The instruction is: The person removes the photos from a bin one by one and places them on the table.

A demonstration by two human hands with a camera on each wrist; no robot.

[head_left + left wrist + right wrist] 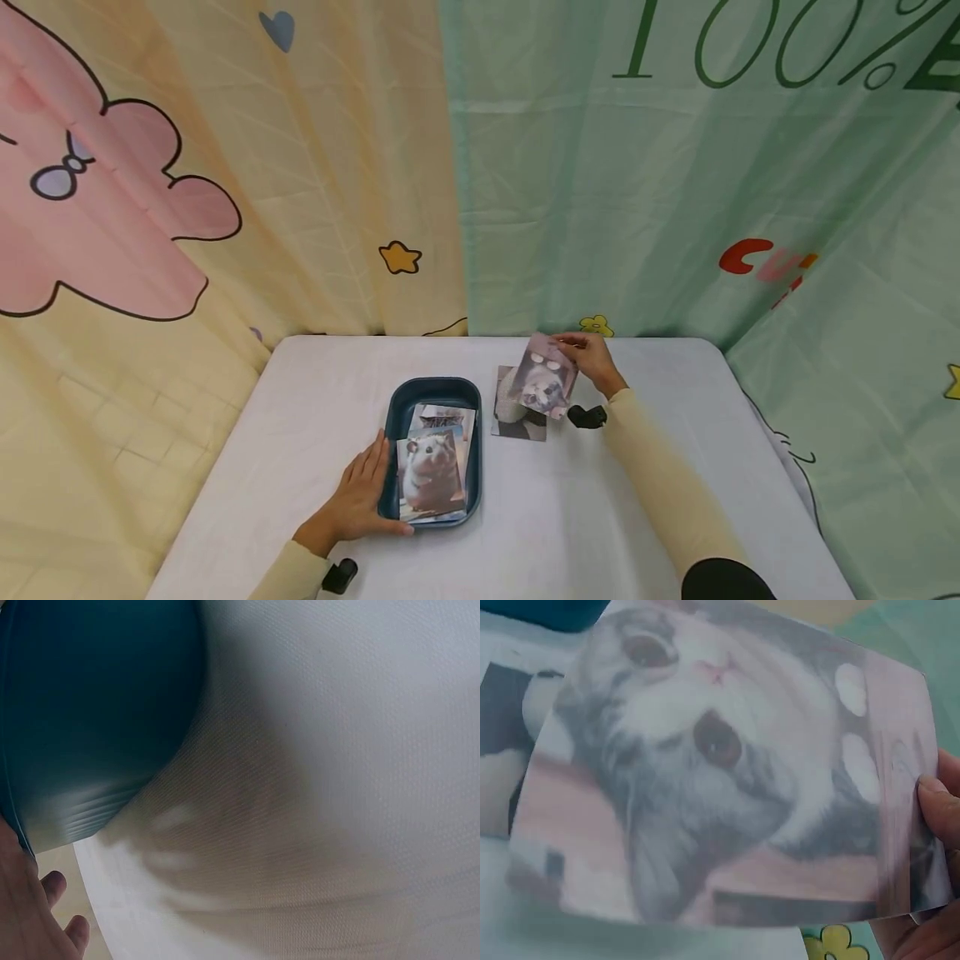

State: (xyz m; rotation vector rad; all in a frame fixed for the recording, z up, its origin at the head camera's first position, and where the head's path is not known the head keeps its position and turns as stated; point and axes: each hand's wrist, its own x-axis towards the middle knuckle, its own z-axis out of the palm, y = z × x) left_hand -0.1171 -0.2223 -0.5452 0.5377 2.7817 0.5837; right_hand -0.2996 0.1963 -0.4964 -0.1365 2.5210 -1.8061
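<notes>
Right now we've got a cat card [543, 379] in our R hand [590, 358], thumb on the face & fingers behind, pinching it at the far end, near its R corner. It's held up & tilted, just R of the blue tray [442, 382], w/ the cat upside down from our head view. Part of it covers a second card [513, 417] lying on the white table [592, 517]; can't tell if the two touch. That one shows a pale rounded shape, rest hidden.

Our L hand [360, 496] grips nothing: fingers straight along the tray's L side, thumb stretched out by the near L corner. L wrist view gets mostly the tray's outer wall & tablecloth, plus a bit of the hand at the lower L edge.

Inside the tray we see a small pile: a hamster card [431, 475] on top, w/ a striped-animal card [444, 418] poking out at the far side. Exact no. of cards, can't say.

Bkgd: yellow curtain [322, 167] on the L w/ a pink cartoon figure [120, 192], green curtain [555, 208] on the R w/ "100%" lettering [750, 43] up top.
</notes>
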